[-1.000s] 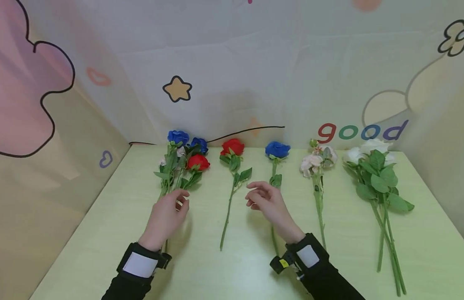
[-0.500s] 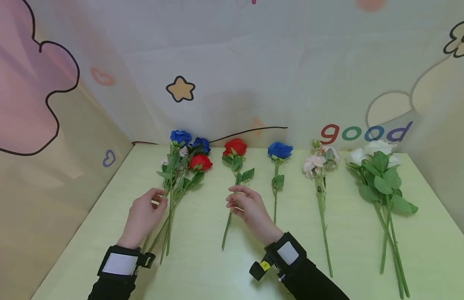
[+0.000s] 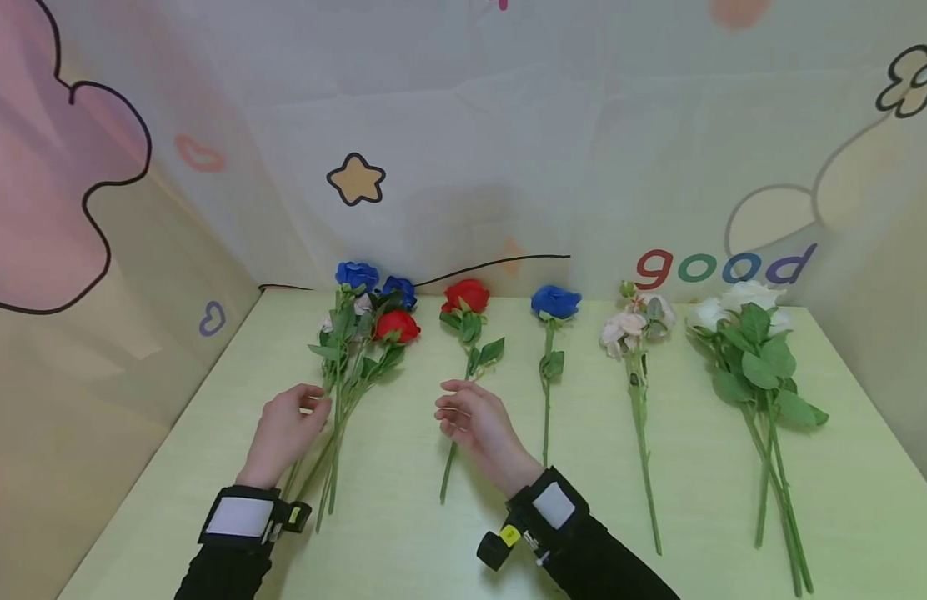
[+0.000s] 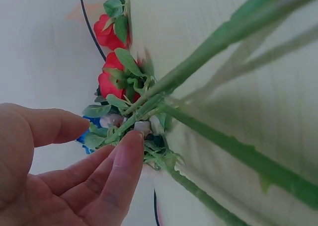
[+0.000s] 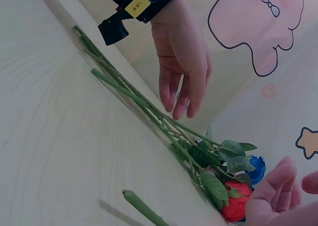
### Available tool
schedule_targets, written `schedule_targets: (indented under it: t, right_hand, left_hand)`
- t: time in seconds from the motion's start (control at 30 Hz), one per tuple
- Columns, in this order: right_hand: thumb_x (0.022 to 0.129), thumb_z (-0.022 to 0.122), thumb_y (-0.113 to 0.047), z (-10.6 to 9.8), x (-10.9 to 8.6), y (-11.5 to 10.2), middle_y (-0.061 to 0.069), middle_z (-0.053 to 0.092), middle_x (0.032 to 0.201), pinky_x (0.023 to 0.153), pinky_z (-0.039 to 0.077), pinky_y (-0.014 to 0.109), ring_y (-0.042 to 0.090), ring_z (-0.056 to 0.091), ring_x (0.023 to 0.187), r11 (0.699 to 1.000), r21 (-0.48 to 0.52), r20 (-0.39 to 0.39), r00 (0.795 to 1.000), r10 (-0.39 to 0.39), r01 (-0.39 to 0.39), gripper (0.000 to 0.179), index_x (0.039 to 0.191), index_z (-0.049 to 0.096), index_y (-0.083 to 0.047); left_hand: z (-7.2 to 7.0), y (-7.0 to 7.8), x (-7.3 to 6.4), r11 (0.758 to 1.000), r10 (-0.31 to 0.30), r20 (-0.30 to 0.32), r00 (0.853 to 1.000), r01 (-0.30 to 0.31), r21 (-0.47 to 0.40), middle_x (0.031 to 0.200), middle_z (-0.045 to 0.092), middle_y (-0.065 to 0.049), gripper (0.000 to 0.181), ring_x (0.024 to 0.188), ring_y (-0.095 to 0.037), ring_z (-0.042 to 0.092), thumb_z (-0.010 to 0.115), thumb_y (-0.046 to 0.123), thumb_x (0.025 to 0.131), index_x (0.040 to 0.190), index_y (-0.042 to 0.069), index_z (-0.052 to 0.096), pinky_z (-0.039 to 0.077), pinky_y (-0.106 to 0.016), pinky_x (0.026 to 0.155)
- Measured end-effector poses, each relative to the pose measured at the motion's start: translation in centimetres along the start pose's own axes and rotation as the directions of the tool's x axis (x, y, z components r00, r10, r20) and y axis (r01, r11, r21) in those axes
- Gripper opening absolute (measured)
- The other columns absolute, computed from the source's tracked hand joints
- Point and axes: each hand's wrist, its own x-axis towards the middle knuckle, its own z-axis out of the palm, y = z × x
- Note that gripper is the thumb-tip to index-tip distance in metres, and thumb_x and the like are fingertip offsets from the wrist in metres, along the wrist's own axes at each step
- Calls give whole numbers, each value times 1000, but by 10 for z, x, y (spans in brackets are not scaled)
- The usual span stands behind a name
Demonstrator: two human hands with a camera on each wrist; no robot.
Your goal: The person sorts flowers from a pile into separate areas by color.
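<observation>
Left hand (image 3: 283, 429): just beside the stems of the mixed bunch (image 3: 345, 327), fingers softly bent, thumb and forefinger apart, grasping nothing; contact with the stems cannot be told.
Right hand (image 3: 482, 429): over the stem of the single red rose (image 3: 471, 325), fingers relaxed and released; whether they touch it is unclear.
Mixed bunch: lies on the table (image 3: 403, 542), blue, red and pale blooms toward the backdrop (image 3: 463, 125), stems crossing.
Single blue rose (image 3: 555, 302): lies right of the red one.
Farther right: pale pink flowers (image 3: 623, 330), then white roses (image 3: 756, 333).
</observation>
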Motion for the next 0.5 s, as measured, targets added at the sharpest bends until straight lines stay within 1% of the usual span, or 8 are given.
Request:
schedule_targets:
  t: [0.13,0.27,0.5]
  right_hand:
    - [96,40,-5,1,0,3,5,56,87,66,47,21,14,54,75,999,36,3,1000,13,-13,29,122,46,6]
    - [96,39,-6,1,0,5,6,55,88,66,47,20,14,54,75,999,43,-5,1000,24,-24,30,123,46,6]
    - [95,41,-5,1,-1,6,6,55,89,68,47,21,15,53,77,997,60,5,999,39,-40,31,124,46,5]
  left_hand:
    - [4,-1,4,999,-26,37,999,27,-21,99,65,-22,35,73,-24,67,53,19,95,118,-7,58,51,-32,58]
    - [7,-1,8,997,-55,74,996,59,-42,100,65,-22,38,75,-25,67,52,21,95,120,-8,56,51,-31,59]
    - [10,0,13,993,-76,123,990,87,-86,101,65,-23,39,76,-27,68,53,19,95,121,-11,54,55,-37,67]
